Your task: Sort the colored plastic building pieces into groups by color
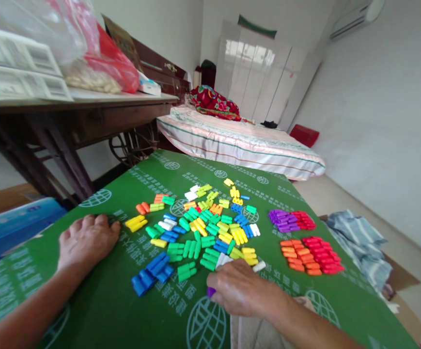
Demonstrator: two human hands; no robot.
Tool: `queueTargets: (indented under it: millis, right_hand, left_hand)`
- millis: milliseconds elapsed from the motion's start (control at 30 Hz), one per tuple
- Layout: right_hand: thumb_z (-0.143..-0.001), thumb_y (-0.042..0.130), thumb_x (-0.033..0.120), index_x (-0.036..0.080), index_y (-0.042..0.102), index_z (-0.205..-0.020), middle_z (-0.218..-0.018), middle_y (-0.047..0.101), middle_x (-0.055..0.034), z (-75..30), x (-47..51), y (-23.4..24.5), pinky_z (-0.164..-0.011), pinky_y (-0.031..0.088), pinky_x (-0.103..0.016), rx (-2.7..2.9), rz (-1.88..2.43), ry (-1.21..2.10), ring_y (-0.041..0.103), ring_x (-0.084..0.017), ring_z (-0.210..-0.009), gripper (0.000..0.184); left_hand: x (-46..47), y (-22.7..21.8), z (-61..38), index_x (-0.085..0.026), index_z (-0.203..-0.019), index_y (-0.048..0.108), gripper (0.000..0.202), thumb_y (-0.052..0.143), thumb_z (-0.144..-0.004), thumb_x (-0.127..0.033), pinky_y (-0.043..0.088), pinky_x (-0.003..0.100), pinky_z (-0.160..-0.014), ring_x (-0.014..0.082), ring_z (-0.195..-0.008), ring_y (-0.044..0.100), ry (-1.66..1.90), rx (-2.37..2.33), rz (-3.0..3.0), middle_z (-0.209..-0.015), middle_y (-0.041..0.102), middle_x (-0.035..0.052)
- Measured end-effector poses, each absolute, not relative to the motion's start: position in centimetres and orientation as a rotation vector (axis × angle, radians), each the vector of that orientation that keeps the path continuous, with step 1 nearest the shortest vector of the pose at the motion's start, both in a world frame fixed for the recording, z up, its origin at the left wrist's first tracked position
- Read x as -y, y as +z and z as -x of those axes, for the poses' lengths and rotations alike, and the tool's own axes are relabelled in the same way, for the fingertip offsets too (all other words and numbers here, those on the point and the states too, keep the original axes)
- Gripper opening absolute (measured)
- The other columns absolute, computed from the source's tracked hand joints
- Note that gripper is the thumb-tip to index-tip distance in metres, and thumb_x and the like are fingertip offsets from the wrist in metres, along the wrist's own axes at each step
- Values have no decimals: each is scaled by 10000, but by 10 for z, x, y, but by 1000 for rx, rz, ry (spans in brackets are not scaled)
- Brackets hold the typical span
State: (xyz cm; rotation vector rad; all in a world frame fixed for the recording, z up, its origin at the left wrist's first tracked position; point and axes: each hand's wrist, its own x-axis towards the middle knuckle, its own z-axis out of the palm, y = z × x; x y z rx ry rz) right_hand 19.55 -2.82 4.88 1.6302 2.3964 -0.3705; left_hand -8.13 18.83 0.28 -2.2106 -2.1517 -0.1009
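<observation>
Hold the purple tube [210, 292] lightly, at near side of the mixed plastic tubes [198, 226], with right hand [234, 285] fingers clamped on it; lift carefully, without brushing the white tubes [224, 260] just beyond. With left hand [86, 241] palm down, fingers near together and gripping nothing, steady the green printed board [97, 310]. Farther away, a striped-sheet bed [239, 145], a white wardrobe [256, 80]; at left, a sewing-machine table [112, 107].

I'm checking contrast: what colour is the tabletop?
The tabletop is green with a pale globe-and-lettering print, best in the head view.

a home bedroom: striped bed [239, 145], flowered quilt [215, 103], white wardrobe [256, 80]
</observation>
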Motion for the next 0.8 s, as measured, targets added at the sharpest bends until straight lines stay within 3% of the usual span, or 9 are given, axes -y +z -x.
queueTargets:
  millis: [233, 433, 800]
  right_hand:
    - [-877, 494, 236, 227, 673, -926, -946, 702, -50, -299, 20, 72, -666, 389, -251, -2114, -2040, -207, 646, -187, -852, 186]
    - [-861, 497, 195, 227, 658, -1046, -1050, 684, -77, -399, 11, 76, -750, 421, -266, -1763, -2207, 53, 631, -213, -962, 248]
    - [-843, 506, 176, 226, 667, -1069, -1034, 686, -89, -435, 2, 59, -739, 444, -280, -1725, -2219, 45, 642, -232, -956, 281]
  left_hand:
    - [-192, 1, 81, -91, -1175, 528, 654, 163, -850, -525, 339, 488, -972, 377, -1211, 380, -97, 2162, 2206, -1276, 471, 204]
    - [-192, 2, 80, -92, -1193, 519, 661, 167, -851, -535, 345, 498, -968, 377, -1213, 378, -75, 2171, 2194, -1288, 461, 206]
    - [-192, 3, 78, -89, -1225, 498, 657, 187, -851, -531, 342, 501, -977, 370, -1220, 372, -57, 2182, 2189, -1301, 448, 202]
